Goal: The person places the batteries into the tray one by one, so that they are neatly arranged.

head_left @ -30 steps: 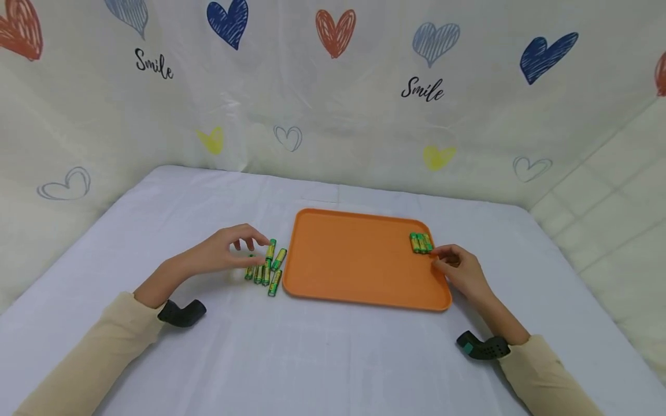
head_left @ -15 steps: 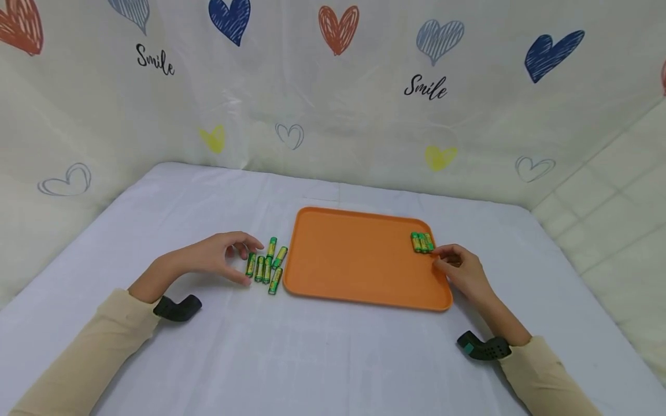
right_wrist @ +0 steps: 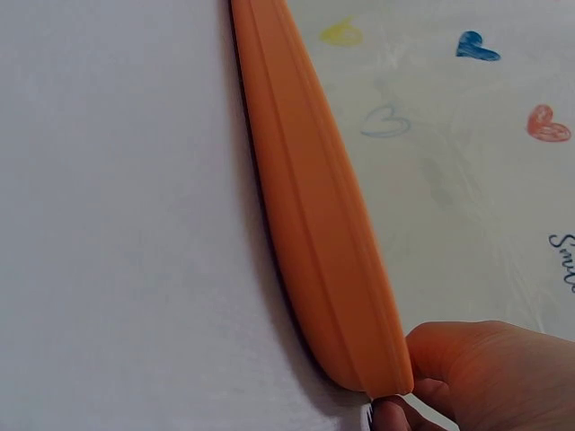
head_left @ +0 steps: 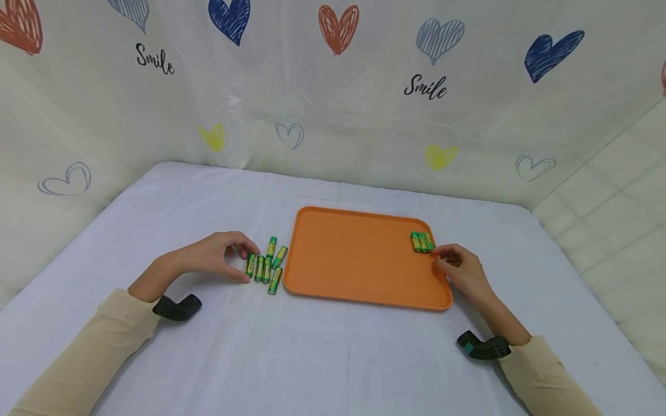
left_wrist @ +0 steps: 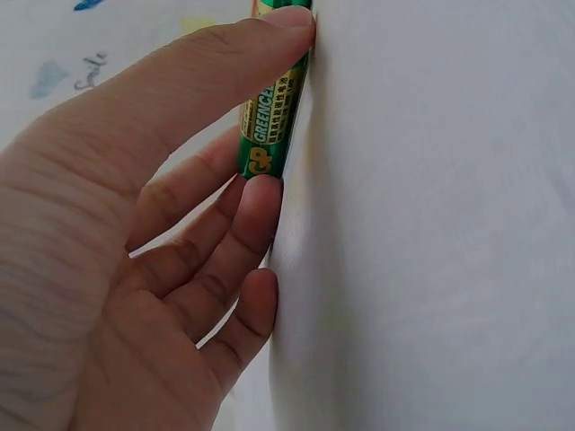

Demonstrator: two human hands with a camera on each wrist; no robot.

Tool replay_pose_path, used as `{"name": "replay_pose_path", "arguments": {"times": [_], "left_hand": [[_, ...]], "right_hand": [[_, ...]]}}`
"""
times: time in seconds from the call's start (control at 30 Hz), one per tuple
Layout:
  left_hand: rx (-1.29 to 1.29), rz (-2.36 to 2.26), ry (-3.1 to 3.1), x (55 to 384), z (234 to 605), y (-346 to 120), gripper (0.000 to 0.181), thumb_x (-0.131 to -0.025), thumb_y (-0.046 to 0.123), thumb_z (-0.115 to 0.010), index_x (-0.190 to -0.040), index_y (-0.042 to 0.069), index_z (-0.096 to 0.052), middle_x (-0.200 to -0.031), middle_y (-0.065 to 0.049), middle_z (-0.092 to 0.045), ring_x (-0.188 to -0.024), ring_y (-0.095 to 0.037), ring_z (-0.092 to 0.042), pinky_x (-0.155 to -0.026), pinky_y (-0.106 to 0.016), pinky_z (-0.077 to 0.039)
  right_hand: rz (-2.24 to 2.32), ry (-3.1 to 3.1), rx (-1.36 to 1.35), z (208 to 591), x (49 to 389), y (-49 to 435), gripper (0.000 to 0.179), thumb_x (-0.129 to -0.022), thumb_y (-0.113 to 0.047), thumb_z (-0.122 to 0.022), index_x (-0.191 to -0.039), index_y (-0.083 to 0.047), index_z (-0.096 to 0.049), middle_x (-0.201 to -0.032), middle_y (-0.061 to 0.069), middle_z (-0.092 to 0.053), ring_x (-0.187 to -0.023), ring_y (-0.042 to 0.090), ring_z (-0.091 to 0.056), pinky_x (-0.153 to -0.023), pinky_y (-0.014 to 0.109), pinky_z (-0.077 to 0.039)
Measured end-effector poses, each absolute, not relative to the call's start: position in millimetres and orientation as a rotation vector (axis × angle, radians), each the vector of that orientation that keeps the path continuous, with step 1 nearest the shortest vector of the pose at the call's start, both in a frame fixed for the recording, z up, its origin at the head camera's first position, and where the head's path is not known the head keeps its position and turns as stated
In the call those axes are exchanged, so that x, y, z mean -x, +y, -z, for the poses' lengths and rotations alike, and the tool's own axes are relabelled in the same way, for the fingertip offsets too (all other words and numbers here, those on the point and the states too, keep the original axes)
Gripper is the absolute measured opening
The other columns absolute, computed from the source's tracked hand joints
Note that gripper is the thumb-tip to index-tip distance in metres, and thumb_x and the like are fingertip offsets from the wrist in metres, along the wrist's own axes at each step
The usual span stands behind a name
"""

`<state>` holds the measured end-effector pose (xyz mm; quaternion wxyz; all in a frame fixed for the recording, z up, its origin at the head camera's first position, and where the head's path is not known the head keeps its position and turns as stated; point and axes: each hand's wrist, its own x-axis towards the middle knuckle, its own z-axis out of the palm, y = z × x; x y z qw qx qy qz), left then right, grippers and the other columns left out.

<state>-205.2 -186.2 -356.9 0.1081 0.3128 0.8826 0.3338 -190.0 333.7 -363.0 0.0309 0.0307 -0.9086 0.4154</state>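
Observation:
My left hand (head_left: 213,254) is at the left edge of a group of green-and-yellow batteries (head_left: 267,270) lying on the tablecloth. Its thumb and a fingertip pinch the leftmost battery (left_wrist: 269,117) at its two ends, as the left wrist view shows. An orange tray (head_left: 359,260) lies right of the group. Three batteries (head_left: 422,242) stand side by side in the tray's far right part. My right hand (head_left: 463,274) reaches over the right rim, fingers loosely bent, fingertips just below those three. In the right wrist view the tray's side hides part of its fingers.
A white cloth (head_left: 312,358) covers the table. Behind it hangs a pale sheet (head_left: 364,115) printed with hearts and words. Each forearm wears a black wrist mount (head_left: 177,308) over a beige sleeve.
My left hand has drawn back leftward and down from over the batteries, then closed its thumb and finger on the leftmost one. The right hand stays in place.

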Motion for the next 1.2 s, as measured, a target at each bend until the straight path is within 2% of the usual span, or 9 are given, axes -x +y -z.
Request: {"name": "replay_pose_path", "arguments": {"times": [0.3,0.43,0.7,1.2], "left_hand": [[-0.956,-1.03,2.589,205.4,353.1,-182.7,0.047,-0.076,0.033,-0.085,-0.114,0.014,-0.066,-0.091,0.005,-0.063,-0.088,-0.011,-0.058,-0.084,-0.029,-0.046],[-0.99,-1.045,2.574,207.4,350.9,-179.0,0.047,-0.077,0.031,-0.085,-0.115,0.012,-0.066,-0.089,0.003,-0.063,-0.085,-0.012,-0.058,-0.081,-0.028,-0.046],[-1.086,-1.096,2.555,211.0,344.1,-169.7,0.045,-0.077,0.022,-0.085,-0.115,0.007,-0.066,-0.098,0.004,-0.063,-0.086,-0.016,-0.06,-0.077,-0.029,-0.048],[-1.18,-1.078,2.535,218.7,325.7,-130.0,0.048,-0.077,0.024,-0.084,-0.117,0.006,-0.065,-0.106,0.003,-0.064,-0.093,-0.022,-0.061,-0.083,-0.039,-0.049]], "right_hand": [[-1.267,-2.792,-0.082,363.6,189.9,334.2,0.031,-0.094,-0.011,-0.061,-0.12,0.005,-0.059,-0.11,0.02,-0.061,-0.086,0.003,-0.051,-0.072,0.013,-0.044],[-1.272,-2.794,-0.065,362.6,189.4,335.0,0.031,-0.093,-0.011,-0.061,-0.119,0.005,-0.059,-0.109,0.019,-0.06,-0.086,0.006,-0.052,-0.071,0.014,-0.045],[-1.287,-2.779,-0.08,363.9,190.0,337.1,0.029,-0.092,-0.01,-0.061,-0.117,0.005,-0.06,-0.103,0.017,-0.06,-0.083,0.008,-0.053,-0.065,0.018,-0.046],[-1.288,-2.771,-0.046,362.8,187.8,337.7,0.027,-0.092,-0.006,-0.061,-0.116,0.005,-0.061,-0.101,0.015,-0.059,-0.084,0.017,-0.052,-0.062,0.019,-0.045]]}}
